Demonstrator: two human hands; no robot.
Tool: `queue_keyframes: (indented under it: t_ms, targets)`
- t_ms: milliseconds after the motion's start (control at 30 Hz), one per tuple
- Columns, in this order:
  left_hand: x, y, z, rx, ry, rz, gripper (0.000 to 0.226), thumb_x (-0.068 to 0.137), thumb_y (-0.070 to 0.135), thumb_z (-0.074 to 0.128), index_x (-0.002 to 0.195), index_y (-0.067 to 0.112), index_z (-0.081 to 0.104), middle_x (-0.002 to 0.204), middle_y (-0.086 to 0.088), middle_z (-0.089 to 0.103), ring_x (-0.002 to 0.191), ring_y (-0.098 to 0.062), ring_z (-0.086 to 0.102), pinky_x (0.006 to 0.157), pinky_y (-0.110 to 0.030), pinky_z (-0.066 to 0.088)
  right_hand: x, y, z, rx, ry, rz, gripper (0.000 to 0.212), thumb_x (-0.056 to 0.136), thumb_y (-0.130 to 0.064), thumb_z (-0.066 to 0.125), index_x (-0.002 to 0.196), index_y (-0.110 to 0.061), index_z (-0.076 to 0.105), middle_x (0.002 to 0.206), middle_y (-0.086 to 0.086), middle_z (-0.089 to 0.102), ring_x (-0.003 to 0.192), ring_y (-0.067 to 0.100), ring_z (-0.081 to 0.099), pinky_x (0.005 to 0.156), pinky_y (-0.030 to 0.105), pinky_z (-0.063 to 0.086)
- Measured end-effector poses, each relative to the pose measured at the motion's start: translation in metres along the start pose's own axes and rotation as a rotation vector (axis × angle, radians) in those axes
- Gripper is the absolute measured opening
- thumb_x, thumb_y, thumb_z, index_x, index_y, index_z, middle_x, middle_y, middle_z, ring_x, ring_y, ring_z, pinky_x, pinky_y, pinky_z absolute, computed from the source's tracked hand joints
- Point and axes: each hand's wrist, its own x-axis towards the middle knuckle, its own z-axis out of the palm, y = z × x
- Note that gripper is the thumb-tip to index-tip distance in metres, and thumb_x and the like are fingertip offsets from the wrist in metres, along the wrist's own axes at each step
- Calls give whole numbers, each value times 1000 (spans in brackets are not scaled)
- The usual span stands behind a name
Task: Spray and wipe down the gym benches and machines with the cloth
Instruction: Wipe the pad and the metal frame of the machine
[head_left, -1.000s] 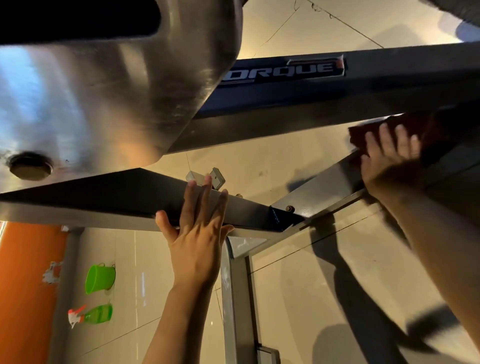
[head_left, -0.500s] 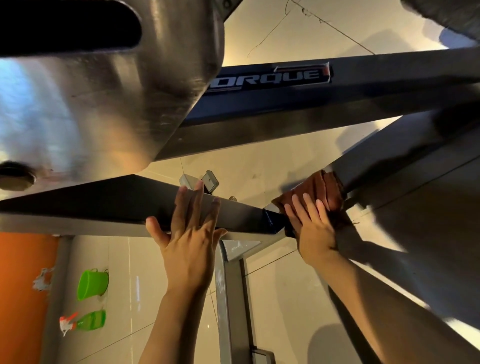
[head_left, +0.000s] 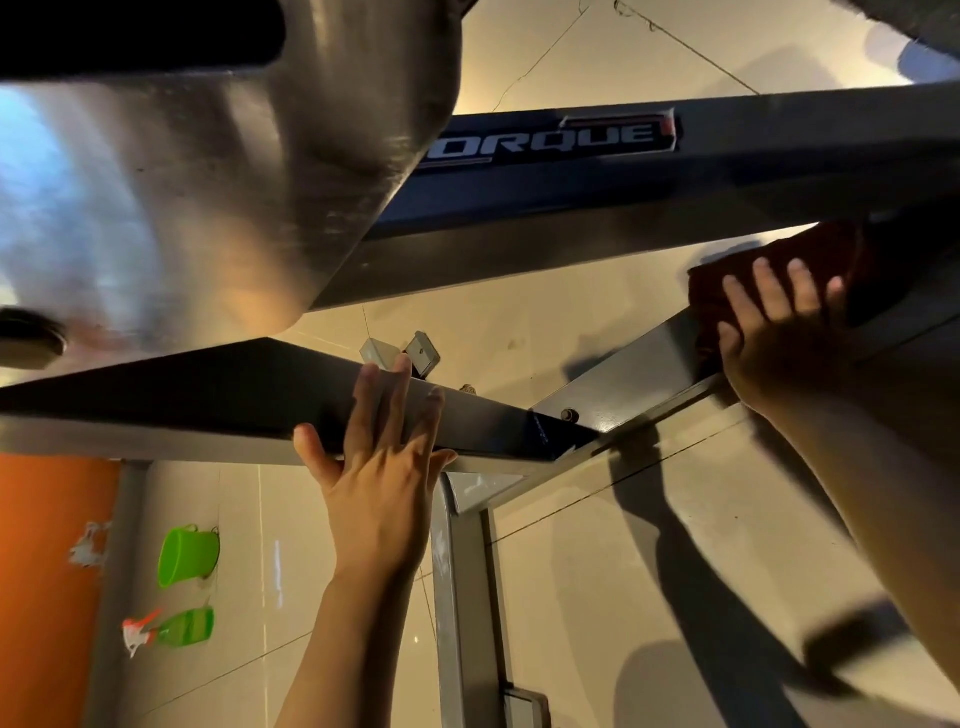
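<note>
**Inspector:** Status of the wipe?

**Assessor:** Right hand (head_left: 774, 338) presses the cloth (head_left: 779, 260) on the grey rail (head_left: 623, 384) at 3 o'clock, fingers curled over it. Left hand (head_left: 384, 457) lies flat on the dark bar (head_left: 208, 395), fingers straight, bracing.

**Inspector:** Advice?

**Assessor:** Keep even pressure and follow the rail's length, in my judgement, covering the bolted joint (head_left: 571, 415).

**Inspector:** Surroundings?

**Assessor:** Glossy tiled floor (head_left: 597, 571). Spray bottle (head_left: 176, 629) and green cup (head_left: 187, 556) lie at 8 o'clock, well apart from both hands, beside an orange panel (head_left: 47, 597).
</note>
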Motion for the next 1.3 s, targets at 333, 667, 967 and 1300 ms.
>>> queue_keyframes:
  t_ms: [333, 667, 967, 1300]
  targets:
    - [-4, -4, 11, 7, -12, -29, 65, 65, 30, 85, 126, 19, 64, 144, -11, 48, 147, -12, -19, 110, -41, -30, -37, -81, 34, -91, -98, -28, 64, 91, -33, 57, 147, -8, 38, 153, 23, 30, 143, 44, 20, 115, 58, 10]
    - [-2, -2, 6, 102, -5, -9, 61, 97, 55, 21, 135, 24, 57, 149, -6, 41, 146, -14, -21, 111, -43, -29, -45, -67, 45, -76, -63, -421, 49, 78, -28, 73, 121, -7, 65, 131, 19, 59, 125, 41, 51, 108, 51, 23]
    - [-3, -3, 12, 46, 63, -22, 49, 89, 46, 58, 130, 20, 61, 140, -10, 53, 146, -12, -21, 110, -42, -30, -13, -17, 18, 28, 106, -25, 50, 97, -34, 36, 138, -9, 47, 147, 20, 42, 138, 40, 31, 114, 56, 14]
    - [-3, -4, 15, 22, 64, -32, 52, 79, 40, 72, 127, 20, 64, 137, -11, 56, 146, -11, -22, 109, -42, -31, -36, -92, 42, 86, 82, 101, 52, 84, -6, 66, 134, 1, 52, 144, 22, 45, 137, 42, 35, 114, 53, 18]
